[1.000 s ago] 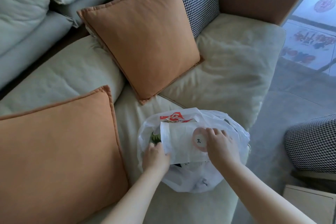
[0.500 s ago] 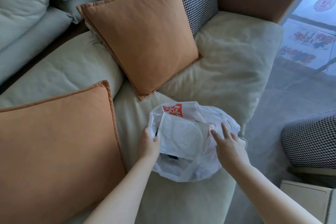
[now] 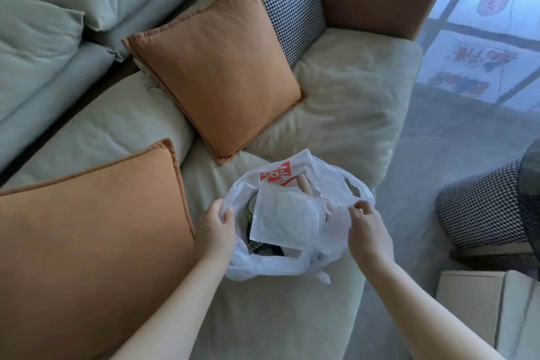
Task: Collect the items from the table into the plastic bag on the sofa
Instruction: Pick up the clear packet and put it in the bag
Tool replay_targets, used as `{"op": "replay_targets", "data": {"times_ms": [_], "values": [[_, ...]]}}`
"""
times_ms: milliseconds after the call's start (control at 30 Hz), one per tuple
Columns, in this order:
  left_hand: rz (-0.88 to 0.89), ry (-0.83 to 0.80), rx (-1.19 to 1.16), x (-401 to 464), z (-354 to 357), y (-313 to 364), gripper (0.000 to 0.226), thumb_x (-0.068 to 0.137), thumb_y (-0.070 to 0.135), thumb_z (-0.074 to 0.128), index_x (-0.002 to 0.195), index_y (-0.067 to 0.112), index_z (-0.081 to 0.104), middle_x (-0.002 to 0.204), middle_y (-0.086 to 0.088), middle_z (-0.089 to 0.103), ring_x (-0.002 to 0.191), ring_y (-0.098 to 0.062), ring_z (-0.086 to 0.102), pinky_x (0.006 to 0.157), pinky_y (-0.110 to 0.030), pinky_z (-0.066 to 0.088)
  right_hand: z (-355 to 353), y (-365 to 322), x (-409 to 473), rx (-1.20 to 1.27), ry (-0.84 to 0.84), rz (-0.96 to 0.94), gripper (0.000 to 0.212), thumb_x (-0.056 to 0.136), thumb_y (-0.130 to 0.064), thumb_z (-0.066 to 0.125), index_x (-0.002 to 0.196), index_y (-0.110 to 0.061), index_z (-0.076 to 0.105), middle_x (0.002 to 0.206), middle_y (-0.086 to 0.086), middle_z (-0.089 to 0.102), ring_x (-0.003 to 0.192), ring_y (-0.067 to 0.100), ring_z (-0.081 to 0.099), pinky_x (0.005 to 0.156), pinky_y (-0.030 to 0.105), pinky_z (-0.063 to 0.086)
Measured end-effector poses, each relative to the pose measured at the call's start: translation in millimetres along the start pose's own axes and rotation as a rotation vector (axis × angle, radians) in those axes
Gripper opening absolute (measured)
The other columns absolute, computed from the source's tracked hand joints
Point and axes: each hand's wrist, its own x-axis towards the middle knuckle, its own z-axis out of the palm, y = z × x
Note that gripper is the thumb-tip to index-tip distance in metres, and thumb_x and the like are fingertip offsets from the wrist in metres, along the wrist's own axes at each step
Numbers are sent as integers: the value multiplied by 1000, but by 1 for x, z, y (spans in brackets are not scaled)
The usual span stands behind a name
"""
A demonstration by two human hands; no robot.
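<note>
the plastic bag [image 3: 280, 263] is sitting on the sofa [image 3: 344, 102] seat, between the near orange cushion [image 3: 87, 243] and the seat's right edge. the left hand [image 3: 214, 226] is gripping its left rim, fingers curled round the film. the right hand [image 3: 368, 231] is pinching the right rim between thumb and fingertips. a white flat packet [image 3: 285, 221] is lying in the open mouth, beside a red-printed wrapper [image 3: 276, 174].

A single head-worn view is given, aimed steeply downward and forward at close range; the sofa [image 3: 336, 102] is seen from above, toward twelve o'clock.
</note>
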Motion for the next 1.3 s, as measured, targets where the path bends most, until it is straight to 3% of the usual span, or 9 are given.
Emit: {"op": "replay_targets", "data": {"times_ms": [67,167,300,467,567,733,833,1000,1300], "values": [[-15,19,20,-10,-4,1,37,98,25,45,135,18,50,131,-4,57,120,-25,53,97,-35,42,-12,11,-13,-107,5,-36,43,86,3,45,125,-12,50,135,-1,40,113,25,46,74,32,47],[-13,5,76,-23,-2,2,40,96,19,46,137,19,46,129,-6,57,116,-26,55,96,-38,46,-18,24,-31,-140,-51,-67,49,88,0,44,132,-21,44,142,-3,32,120,22,40,79,31,47],[-3,-55,230,-34,8,7,61,90,16,53,145,23,29,134,-9,51,118,-31,53,97,-43,47,-14,42,-42,-82,-83,-110,53,88,-2,40,135,-25,38,154,-3,18,123,24,38,87,33,46],[104,-6,561,-64,14,22,71,88,26,55,150,21,21,155,-11,19,140,-30,25,114,-43,26,-16,74,-68,-71,-81,-171,53,93,-20,42,144,-31,30,149,-5,33,131,22,38,104,34,32],[287,-8,594,-97,24,38,66,88,25,55,148,17,29,153,-11,28,139,-28,30,113,-40,28,-25,105,-88,-71,-103,-145,50,93,-29,45,142,-34,34,144,-8,42,132,20,38,107,34,28],[474,-269,487,-173,69,72,56,95,31,50,146,20,31,145,-3,46,129,-21,47,108,-35,39,-34,169,-128,-12,-112,-26,48,94,-37,44,141,-33,35,142,-7,45,132,19,38,107,33,27],[564,-370,560,-222,100,87,46,95,42,45,138,28,43,125,6,61,116,-14,57,98,-30,45,-32,212,-152,20,-117,55,47,94,-38,43,140,-32,36,141,-6,46,132,19,39,107,34,28],[612,-524,642,-297,154,100,39,91,52,45,121,31,59,117,10,66,113,-12,60,88,-25,45,-24,286,-197,62,-94,193,40,94,-39,41,132,-27,45,133,-3,52,125,21,45,101,33,32],[787,-744,805,-402,240,104,36,91,55,43,111,32,62,111,13,67,107,-9,61,85,-26,45,11,416,-284,155,-84,476,37,95,-36,40,128,-23,50,127,0,56,119,22,48,98,35,37]]}}
